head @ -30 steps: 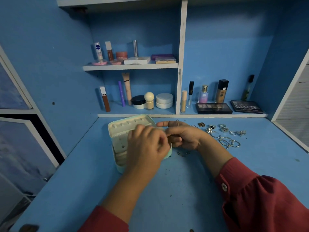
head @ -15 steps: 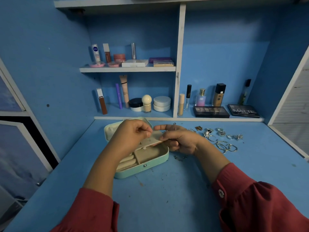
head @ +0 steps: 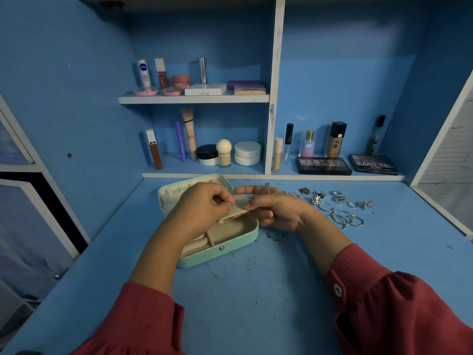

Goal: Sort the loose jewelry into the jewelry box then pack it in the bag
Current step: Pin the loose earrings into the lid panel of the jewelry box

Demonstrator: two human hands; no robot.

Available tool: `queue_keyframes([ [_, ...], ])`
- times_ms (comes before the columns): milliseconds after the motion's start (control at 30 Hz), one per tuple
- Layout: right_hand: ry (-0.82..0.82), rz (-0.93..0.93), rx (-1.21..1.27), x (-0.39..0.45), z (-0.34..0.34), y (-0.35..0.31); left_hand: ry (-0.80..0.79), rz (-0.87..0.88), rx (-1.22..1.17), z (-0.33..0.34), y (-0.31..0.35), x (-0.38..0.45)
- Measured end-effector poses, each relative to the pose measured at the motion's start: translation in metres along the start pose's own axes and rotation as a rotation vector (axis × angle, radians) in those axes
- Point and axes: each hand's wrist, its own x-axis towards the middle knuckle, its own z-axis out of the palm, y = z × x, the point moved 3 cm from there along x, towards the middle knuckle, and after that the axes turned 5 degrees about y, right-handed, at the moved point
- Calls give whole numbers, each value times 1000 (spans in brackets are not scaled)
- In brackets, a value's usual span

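A mint-green jewelry box lies open on the blue desk, its cream lid tipped back toward the shelf. Beige padded compartments show inside. Both hands are over the box, at a beige flap raised above the tray. My left hand pinches the flap's left part between thumb and fingertips. My right hand pinches its right edge, index finger stretched out. Loose silver rings, hoop earrings and a small gold piece lie on the desk to the right of my right hand.
Cosmetics fill the shelves behind: bottles, jars, tubes and two eyeshadow palettes. A white divider splits the shelving. Small dark crumbs lie by the box. The desk's right edge meets a white frame.
My left hand has drawn back from over the box front to the flap, uncovering the tray. The flap now sits raised between both hands. My right hand has barely moved.
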Motion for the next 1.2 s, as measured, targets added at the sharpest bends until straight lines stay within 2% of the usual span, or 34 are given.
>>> queue_keyframes([
  [133, -3, -2, -7, 0, 1, 0, 35, -8, 0, -1, -1, 0],
  [300, -8, -1, 1, 1, -1, 0, -25, -24, 52, 0, -5, 0],
  [1200, -21, -17, 0, -2, 1, -1, -33, -11, 88, 3, -12, 2],
])
